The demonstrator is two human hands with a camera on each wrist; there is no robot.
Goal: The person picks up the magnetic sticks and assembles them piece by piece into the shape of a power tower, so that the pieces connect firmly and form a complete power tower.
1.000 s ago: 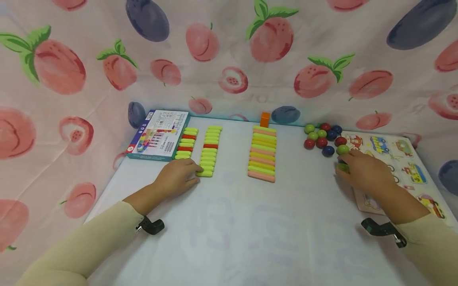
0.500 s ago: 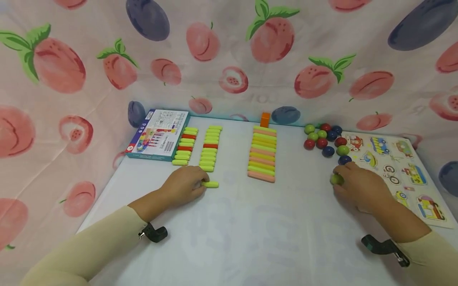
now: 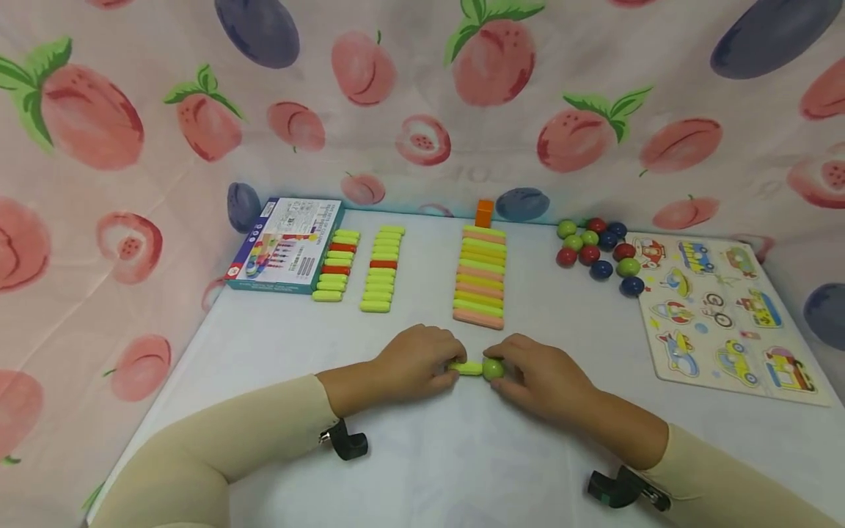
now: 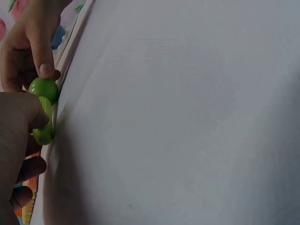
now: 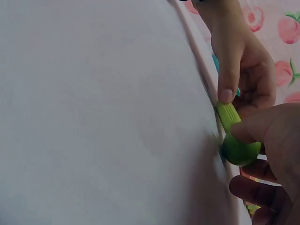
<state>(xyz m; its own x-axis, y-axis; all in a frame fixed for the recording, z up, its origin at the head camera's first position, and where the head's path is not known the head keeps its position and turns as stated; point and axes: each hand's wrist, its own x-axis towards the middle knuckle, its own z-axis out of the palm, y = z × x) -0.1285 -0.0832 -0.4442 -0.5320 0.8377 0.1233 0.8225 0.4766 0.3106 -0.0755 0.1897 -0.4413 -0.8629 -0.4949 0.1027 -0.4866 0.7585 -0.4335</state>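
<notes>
My left hand pinches a yellow-green ridged stick between thumb and fingers over the middle of the table. Facing it, my right hand grips a green ball by thumb and fingertips. The stick's right end meets the ball. In the left wrist view the stick lies right against the ball. The right wrist view has the same ball under my right thumb, with the stick running from it to my left thumb. Whether the stick enters the ball, I cannot tell.
Behind the hands lie two columns of yellow-green and red sticks, a column of pastel sticks and an orange block. A flat box lies back left. Red, green and blue balls sit beside a picture board at right.
Both hands have come together at the middle: the left moved right carrying a stick from the second column, the right moved left carrying a green ball from beside the board.
</notes>
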